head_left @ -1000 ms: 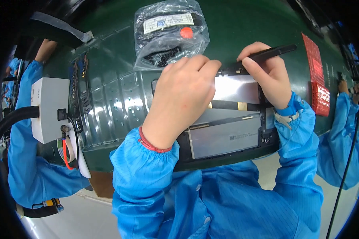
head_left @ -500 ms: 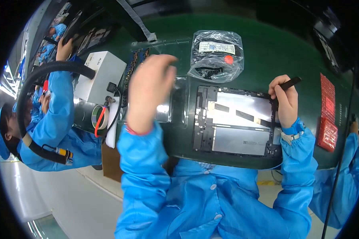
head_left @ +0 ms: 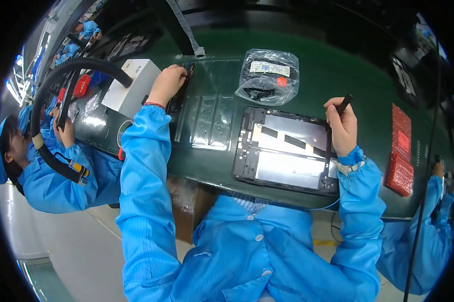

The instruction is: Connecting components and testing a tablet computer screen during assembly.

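My left hand point(head_left: 167, 85) reaches to the narrow circuit boards point(head_left: 188, 71) at the left side of a clear plastic tray point(head_left: 226, 108). Its fingers are bent together on the end of one board; the hand hides part of it. In my closed right hand point(head_left: 344, 130) is a black pen-shaped tool point(head_left: 345, 103), its end sticking up past the fingers. That hand rests at the right edge of an opened tablet point(head_left: 292, 173), which lies flat with its silver inner panels and black strips showing.
Beyond the tablet lies a clear bag point(head_left: 268, 75) of black parts. Red bubble wrap point(head_left: 400, 151) is on the right. At left stand a white box point(head_left: 131, 85) and a curved black hose point(head_left: 38, 113). A co-worker point(head_left: 51, 171) sits at the left; another person's sleeve point(head_left: 413, 246) shows at right.
My left hand has moved left and away from me, onto the circuit boards. My right hand stays by the tablet's edge with the black tool. The whole view has shifted slightly.
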The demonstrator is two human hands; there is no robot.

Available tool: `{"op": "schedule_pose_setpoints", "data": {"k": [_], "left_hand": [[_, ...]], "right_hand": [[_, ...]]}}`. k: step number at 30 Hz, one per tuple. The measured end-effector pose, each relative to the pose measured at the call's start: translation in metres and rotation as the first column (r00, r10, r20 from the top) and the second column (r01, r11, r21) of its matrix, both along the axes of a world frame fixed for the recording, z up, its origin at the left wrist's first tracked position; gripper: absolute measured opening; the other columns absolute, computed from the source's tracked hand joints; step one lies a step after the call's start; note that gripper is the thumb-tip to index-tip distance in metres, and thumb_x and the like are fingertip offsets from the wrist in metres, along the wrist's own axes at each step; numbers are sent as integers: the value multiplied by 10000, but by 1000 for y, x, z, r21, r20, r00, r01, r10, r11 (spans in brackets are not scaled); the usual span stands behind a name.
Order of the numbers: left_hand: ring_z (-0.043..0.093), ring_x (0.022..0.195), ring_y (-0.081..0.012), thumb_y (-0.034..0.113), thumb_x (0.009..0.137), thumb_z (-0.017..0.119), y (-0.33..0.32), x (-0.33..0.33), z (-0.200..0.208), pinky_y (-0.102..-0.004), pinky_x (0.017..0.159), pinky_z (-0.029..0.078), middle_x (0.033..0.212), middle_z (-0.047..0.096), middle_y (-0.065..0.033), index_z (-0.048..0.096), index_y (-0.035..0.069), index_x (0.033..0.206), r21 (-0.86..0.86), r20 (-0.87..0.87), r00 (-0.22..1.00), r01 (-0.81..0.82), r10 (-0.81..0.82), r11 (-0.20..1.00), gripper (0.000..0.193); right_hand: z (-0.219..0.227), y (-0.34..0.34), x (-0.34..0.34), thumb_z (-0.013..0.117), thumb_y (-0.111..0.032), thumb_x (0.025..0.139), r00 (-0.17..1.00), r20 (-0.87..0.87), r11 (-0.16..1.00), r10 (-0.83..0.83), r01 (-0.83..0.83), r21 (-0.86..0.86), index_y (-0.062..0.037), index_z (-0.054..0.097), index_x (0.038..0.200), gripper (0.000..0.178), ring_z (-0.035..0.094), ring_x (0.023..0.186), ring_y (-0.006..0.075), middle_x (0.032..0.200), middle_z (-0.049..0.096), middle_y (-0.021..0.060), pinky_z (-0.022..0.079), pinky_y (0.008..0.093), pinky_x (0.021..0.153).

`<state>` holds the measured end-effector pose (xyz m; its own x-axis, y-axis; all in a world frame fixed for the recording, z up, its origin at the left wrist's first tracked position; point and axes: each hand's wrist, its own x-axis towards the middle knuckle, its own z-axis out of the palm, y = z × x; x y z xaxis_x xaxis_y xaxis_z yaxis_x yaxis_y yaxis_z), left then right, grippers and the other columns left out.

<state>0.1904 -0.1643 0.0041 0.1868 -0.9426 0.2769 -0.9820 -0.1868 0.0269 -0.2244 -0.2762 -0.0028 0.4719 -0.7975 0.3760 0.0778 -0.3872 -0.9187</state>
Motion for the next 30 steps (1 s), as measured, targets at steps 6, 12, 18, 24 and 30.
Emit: {"op": "schedule_pose_setpoints", "data": {"k": [6,12,18,24,30], "left_hand": [[570,881,-306,77,766,547,5,-2,-2,-384,752,477,886,580,-113,629,57,792,30,64,998,-5,3,1000,89],[561,870,-316,54,749,569,19,-3,-1,-401,726,472,862,568,-116,581,76,838,-16,96,995,22,-20,1000,93],[550,860,-342,19,736,580,20,2,-7,-412,725,459,895,550,-128,547,81,905,-22,26,999,32,-31,999,183],[555,815,-328,-8,750,523,24,6,8,-380,706,466,841,527,-147,523,51,903,-267,-143,979,103,-145,958,164],[580,921,-156,-43,752,600,71,-19,48,-274,844,466,961,588,-77,538,43,1109,-470,-282,928,87,-243,878,372]], "right_hand": [[3,1,-2,504,-100,888,1000,5,1000,-13,14,-18,-22,542,897,88,418,582,50,642,461,-23,324,205,508],[-1,7,0,507,-96,888,998,31,998,-58,57,7,-20,542,892,83,445,585,50,660,494,-11,340,193,508],[4,3,0,494,-113,900,999,17,998,-51,51,25,-26,536,913,98,463,602,65,699,521,19,365,189,525],[5,-2,-17,461,-106,919,988,135,997,-71,74,-17,-19,530,959,118,476,680,80,793,545,48,397,205,635],[48,66,-45,479,-51,879,973,219,996,-68,53,74,-8,520,923,73,370,555,65,691,501,37,365,207,592]]}}
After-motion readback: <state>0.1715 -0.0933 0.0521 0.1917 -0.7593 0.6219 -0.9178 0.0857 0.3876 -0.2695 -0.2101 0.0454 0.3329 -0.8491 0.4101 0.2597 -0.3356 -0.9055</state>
